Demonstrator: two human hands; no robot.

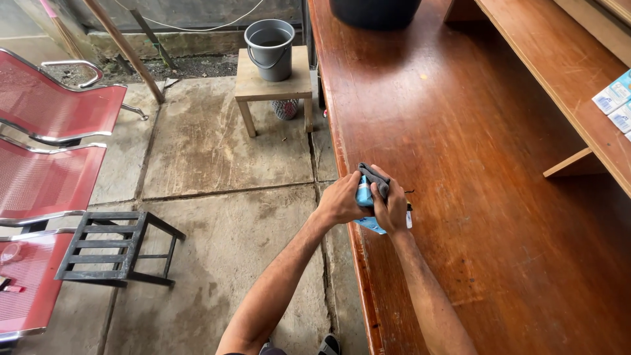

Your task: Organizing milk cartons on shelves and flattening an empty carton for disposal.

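Both hands close around one small bundle at the front edge of a long wooden counter (473, 164). That bundle is a blue cloth (365, 195) with a dark grey cloth (374, 175) folded over its top. The left hand (342, 198) grips it from the side away from the counter, out over the concrete floor (217, 171), fingers curled shut against the blue fabric. The right hand (393, 208) grips from the counter side, with the back of the hand up and the thumb pressed into the grey fold. A blue corner hangs out below the right hand, just off the counter's edge.

Between the two palms the bundle stands roughly upright, its long axis running from the hanging blue corner up to the grey fold, pointing away from the person along the counter's edge. Neither hand is nearer; each touches it, and they meet at its middle. A small dark object shows just beside the right hand on the counter, too small to identify.

Off the counter's far end, a grey bucket (270, 47) sits on a low wooden stool (273, 85). Well away from the counter, across the floor, stand red metal seats (52, 125) and a small black stool (112, 246).
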